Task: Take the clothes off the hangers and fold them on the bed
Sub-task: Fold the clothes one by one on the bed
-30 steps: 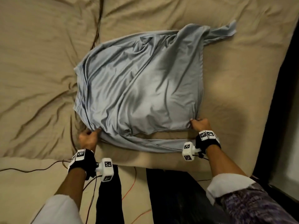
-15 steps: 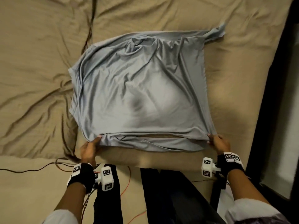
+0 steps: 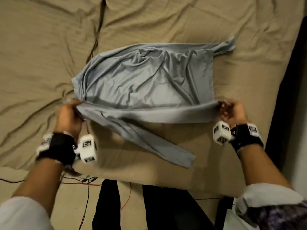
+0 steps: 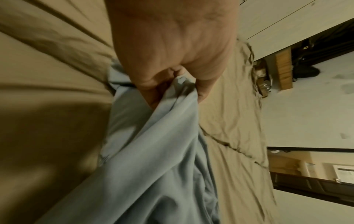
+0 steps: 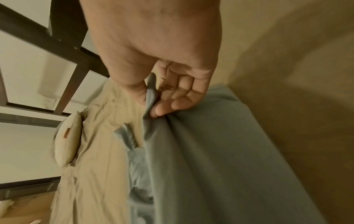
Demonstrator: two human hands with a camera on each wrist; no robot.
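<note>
On the left, the left hand [image 3: 69, 116] grips the near-left corner of a light blue-grey shirt [image 3: 146, 83], its fingers [image 4: 153, 91] curled around a bunched wad of cloth and lifted just off the bed [image 3: 41, 55]. The tan sheet on that side is creased, and thin cables [image 3: 79, 179] trail over the bed's near edge beneath the wrist.

In the middle, the shirt lies spread across the bed, wrinkled near its far edge, with its near hem raised and pulled into a straight band between the 2 hands. 1 long sleeve [image 3: 149, 141] hangs out from under that hem and runs diagonally toward the near edge of the bed; another sleeve [image 3: 224, 47] pokes out at the far-right corner. No hanger is in sight.

On the right, the right hand [image 3: 232, 112] pinches the near-right corner between thumb and fingertips [image 5: 162, 111], a narrower hold than the left's.

The cloth looks thin, soft and slightly slick, draping in fine ripples, so it is probably very light and will sag or slide wherever it is unsupported. Corner holds like these seem the right place to take it, since tension along the hem keeps that edge straight for a fold toward the far side. The loose sleeve may drag and spoil the fold unless it is tucked in, and the right-hand pinch is the likelier one to slip.
</note>
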